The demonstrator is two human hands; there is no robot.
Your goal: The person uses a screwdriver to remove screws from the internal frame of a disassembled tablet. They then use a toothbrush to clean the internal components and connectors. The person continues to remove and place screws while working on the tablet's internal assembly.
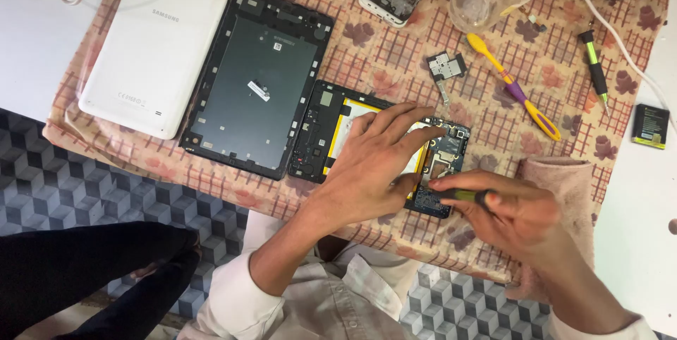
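Head camera looks straight down on an opened tablet point(384, 146), its battery and circuit board bare, lying on a leaf-patterned tablecloth point(395, 51). Left hand point(374, 164) lies flat across the tablet's middle, fingers spread and pressing down, gripping nothing. Right hand point(508, 213) is curled round a dark-handled screwdriver point(458, 195), the tip down at the tablet's lower right corner, over the circuit board. Just left of the tablet, touching its edge, sits a black back cover point(257, 79), inner side up, and beyond that cover a white tablet point(151, 47) lies face down. Up and to the right of the opened tablet: a small loose metal part point(447, 66), a yellow and purple toothbrush point(511, 86), and a clear plastic cup point(483, 1). A pink cloth point(564, 178) lies bunched beside the right hand.
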